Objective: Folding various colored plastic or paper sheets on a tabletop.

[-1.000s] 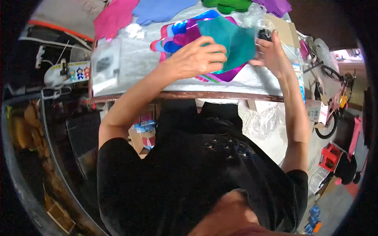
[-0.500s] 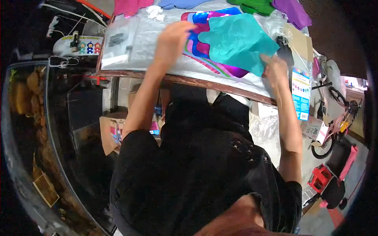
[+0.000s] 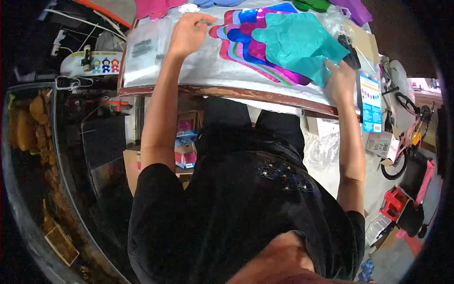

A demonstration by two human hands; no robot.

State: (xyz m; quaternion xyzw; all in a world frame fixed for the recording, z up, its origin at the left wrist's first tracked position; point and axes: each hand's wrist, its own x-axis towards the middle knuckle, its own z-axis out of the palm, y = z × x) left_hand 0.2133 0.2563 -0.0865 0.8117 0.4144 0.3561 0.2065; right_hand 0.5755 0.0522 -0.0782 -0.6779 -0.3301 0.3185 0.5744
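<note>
A fan of flat, shiny foil balloons lies on the silver-covered table, stacked with edges offset in red, light blue, dark blue and magenta (image 3: pixel 257 49). On top is a teal foil balloon (image 3: pixel 295 42) with rounded lobes. My right hand (image 3: pixel 341 78) pinches its lower right corner, thumb on top. To the left of the stack, my left hand (image 3: pixel 190 34) hovers with the index finger stretched toward the stack's edge and the other fingers bent. Nothing shows in it.
Pink (image 3: pixel 153 8), green (image 3: pixel 312 4) and purple (image 3: pixel 354 10) flat balloons lie along the far edge. A clear plastic bag (image 3: pixel 144 49) lies at left. A blue-and-white printed package (image 3: pixel 370 102) hangs at the right edge, beside a black object (image 3: pixel 350 52).
My left hand has moved left, away from the stack. The teal balloon has shifted right with my right hand, and more of the coloured edges beneath now show.
</note>
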